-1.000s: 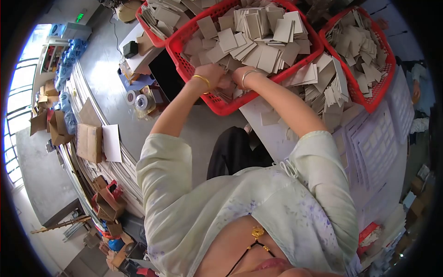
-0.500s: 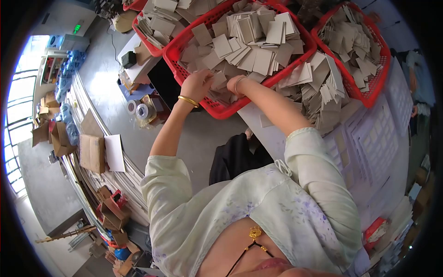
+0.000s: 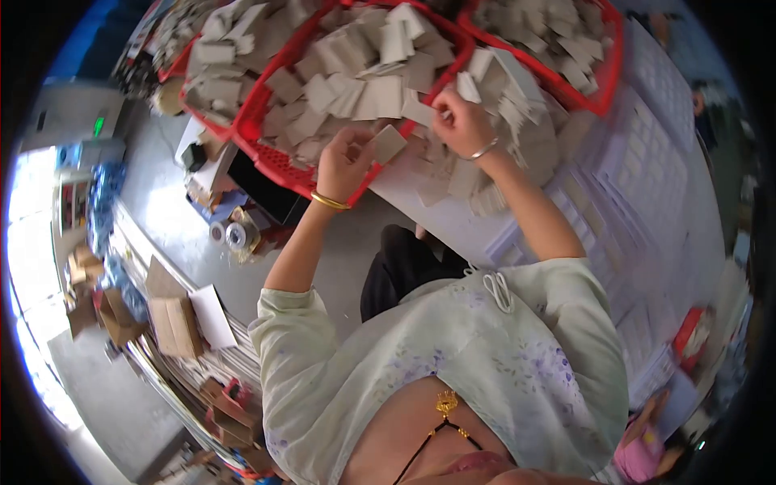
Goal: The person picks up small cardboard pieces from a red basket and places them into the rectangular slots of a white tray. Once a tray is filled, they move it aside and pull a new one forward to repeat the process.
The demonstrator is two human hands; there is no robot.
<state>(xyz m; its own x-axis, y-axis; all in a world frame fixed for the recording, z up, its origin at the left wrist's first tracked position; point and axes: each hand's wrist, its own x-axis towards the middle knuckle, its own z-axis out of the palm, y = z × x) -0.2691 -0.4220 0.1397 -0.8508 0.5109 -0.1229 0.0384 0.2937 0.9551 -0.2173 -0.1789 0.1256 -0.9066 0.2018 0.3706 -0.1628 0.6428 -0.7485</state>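
Hands raised over red basket, left hand fingers pinching card, right hand gripping cards.

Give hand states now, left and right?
Left hand: shut on a card, above the red basket.
Right hand: shut on a card stack.

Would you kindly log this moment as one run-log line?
left hand: holds card piece | right hand: on loose card stack | red basket: full
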